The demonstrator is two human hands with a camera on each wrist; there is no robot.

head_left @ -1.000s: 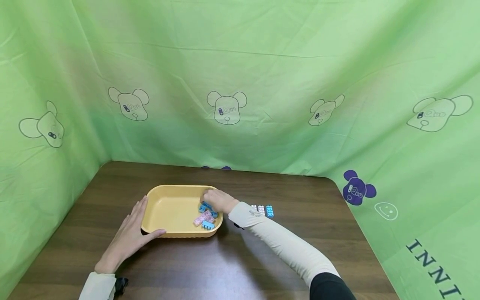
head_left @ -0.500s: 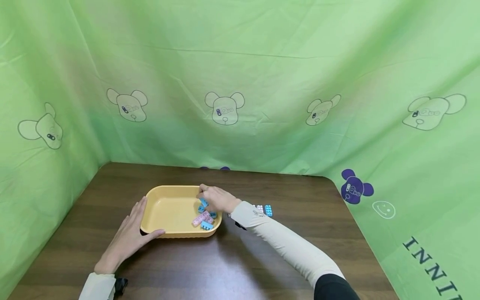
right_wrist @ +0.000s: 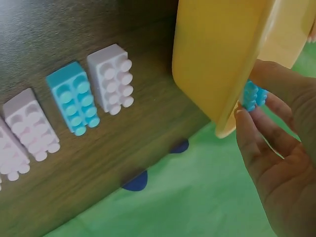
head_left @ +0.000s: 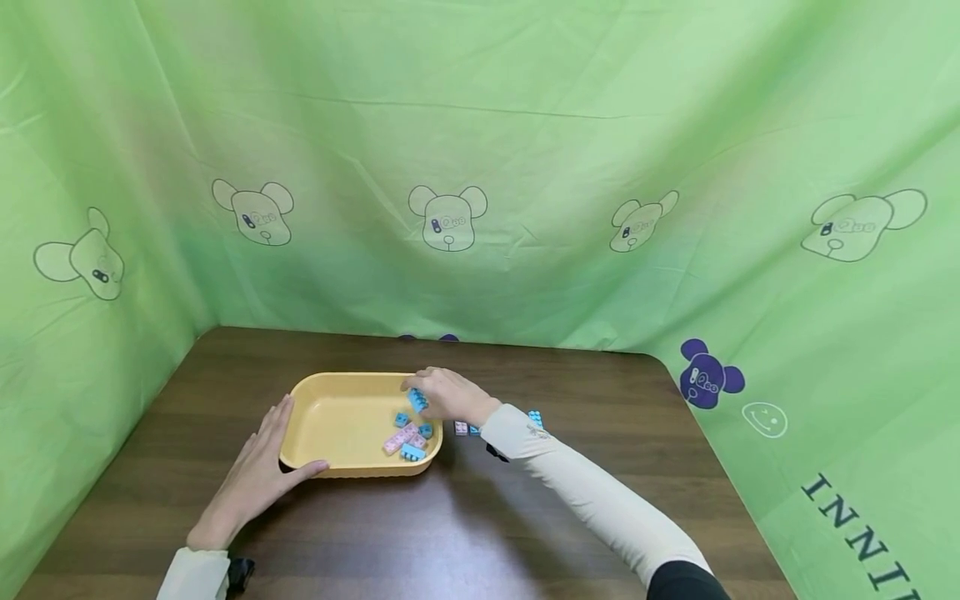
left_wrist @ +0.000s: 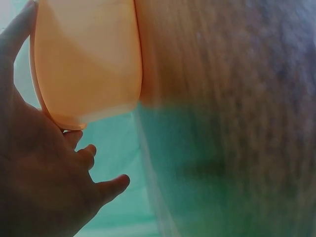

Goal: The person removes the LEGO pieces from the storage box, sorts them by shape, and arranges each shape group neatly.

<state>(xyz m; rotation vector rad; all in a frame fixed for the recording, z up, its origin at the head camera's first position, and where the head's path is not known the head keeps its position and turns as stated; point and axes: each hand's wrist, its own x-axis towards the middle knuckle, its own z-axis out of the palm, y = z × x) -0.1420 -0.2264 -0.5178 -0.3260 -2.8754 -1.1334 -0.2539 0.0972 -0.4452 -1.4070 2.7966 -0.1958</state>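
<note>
My right hand (head_left: 453,396) pinches a light blue toy building brick (head_left: 417,400) between thumb and fingers, over the right end of a yellow tray (head_left: 360,472). The right wrist view shows the brick's studs (right_wrist: 254,96) between the fingertips, close to the tray's rim. Below that hand, loose blue and pink bricks lie in the tray, among them a pink brick (head_left: 400,440) and a blue brick (head_left: 412,452). At the tray's left end, my left hand (head_left: 251,475) rests with its fingers straight along the outside and its thumb at the front rim.
Right of the tray, a row of bricks stands on the wooden table (head_left: 360,533), partly hidden by the right arm. It includes a blue brick (right_wrist: 74,98) and a pale pink brick (right_wrist: 111,79). A green cloth (head_left: 517,275) hangs behind the table.
My right hand has risen from among the tray's bricks, now with a blue brick in its fingers, and has shifted slightly right. The left hand stays at the tray.
</note>
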